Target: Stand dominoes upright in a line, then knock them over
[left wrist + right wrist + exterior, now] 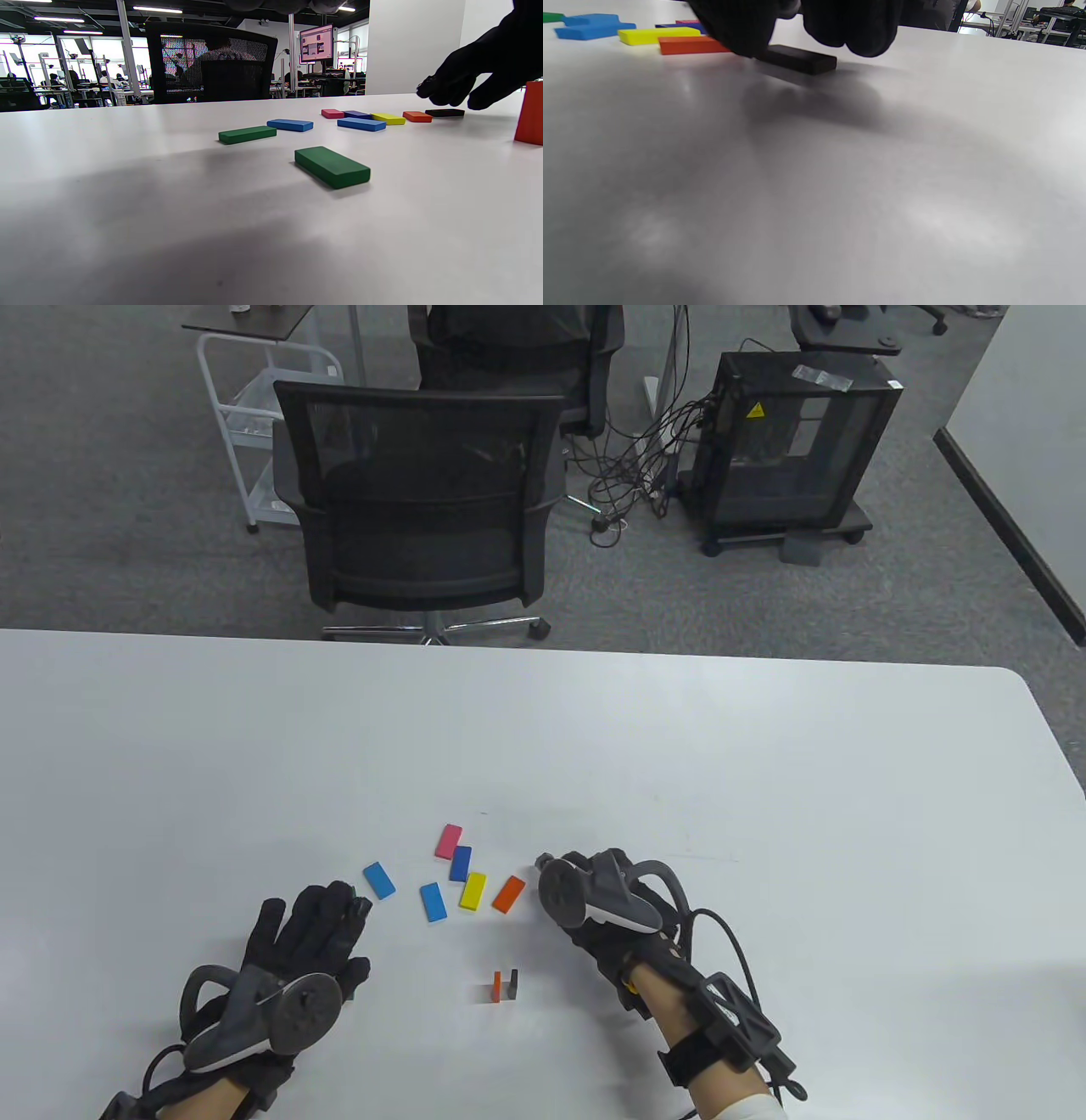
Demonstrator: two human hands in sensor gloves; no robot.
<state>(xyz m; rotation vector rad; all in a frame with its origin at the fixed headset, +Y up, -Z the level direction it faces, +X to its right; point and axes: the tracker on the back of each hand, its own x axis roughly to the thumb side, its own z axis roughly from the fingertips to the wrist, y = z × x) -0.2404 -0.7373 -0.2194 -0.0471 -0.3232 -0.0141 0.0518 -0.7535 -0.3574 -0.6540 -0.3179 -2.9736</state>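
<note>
Several coloured dominoes lie flat in mid-table: pink [447,841], dark blue [461,863], yellow [473,891], orange [508,893] and two lighter blue ones [378,880] [433,901]. Nearer me an orange domino [497,986] and a dark one [512,982] stand upright side by side. My right hand [547,865] hovers with curled fingers just over a flat black domino [799,59], holding nothing. My left hand [339,916] is stretched flat above two green dominoes [332,166] [247,134], which are almost hidden in the table view.
The white table [764,814] reaches well beyond the dominoes on all sides. Past its far edge stand a black mesh office chair [416,500], a white cart [246,415] and a black cabinet on wheels [789,449].
</note>
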